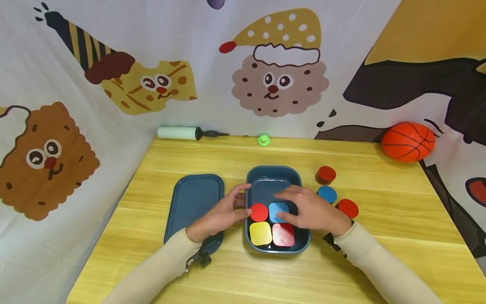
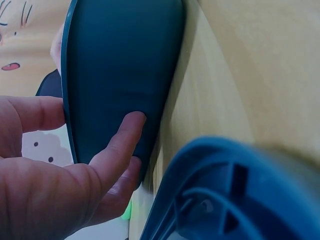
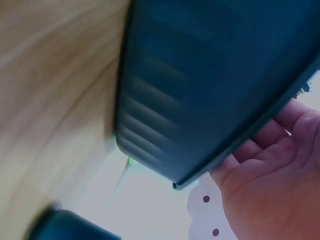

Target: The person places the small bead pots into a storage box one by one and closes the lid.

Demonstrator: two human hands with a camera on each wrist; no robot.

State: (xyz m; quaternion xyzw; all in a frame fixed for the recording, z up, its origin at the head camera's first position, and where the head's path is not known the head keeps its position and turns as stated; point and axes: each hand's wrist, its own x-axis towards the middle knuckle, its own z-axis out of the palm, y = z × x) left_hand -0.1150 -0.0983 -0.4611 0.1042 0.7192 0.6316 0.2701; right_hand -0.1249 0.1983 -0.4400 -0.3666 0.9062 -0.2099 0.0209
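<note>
A dark blue lunch box (image 1: 274,174) stands open on the table in the head view. Inside its near half sit a red round block (image 1: 259,212), a blue square block (image 1: 276,207), a yellow square block (image 1: 260,234) and a pinkish-red square block (image 1: 283,234). My left hand (image 1: 224,211) holds the box's left side, thumb at the rim and fingers against the outer wall, as the left wrist view shows. Over the right rim reaches my right hand (image 1: 309,207). Its thumb overlaps the blue block, with the index finger extended beyond it; the other fingertips are hidden.
Left of the box lies its dark blue lid (image 1: 197,198). To the right stand a red block (image 1: 326,175), a blue block (image 1: 327,194) and another red block (image 1: 347,208). At the back are a hand pump (image 1: 178,132), a green duck (image 1: 263,140) and a basketball (image 1: 408,142).
</note>
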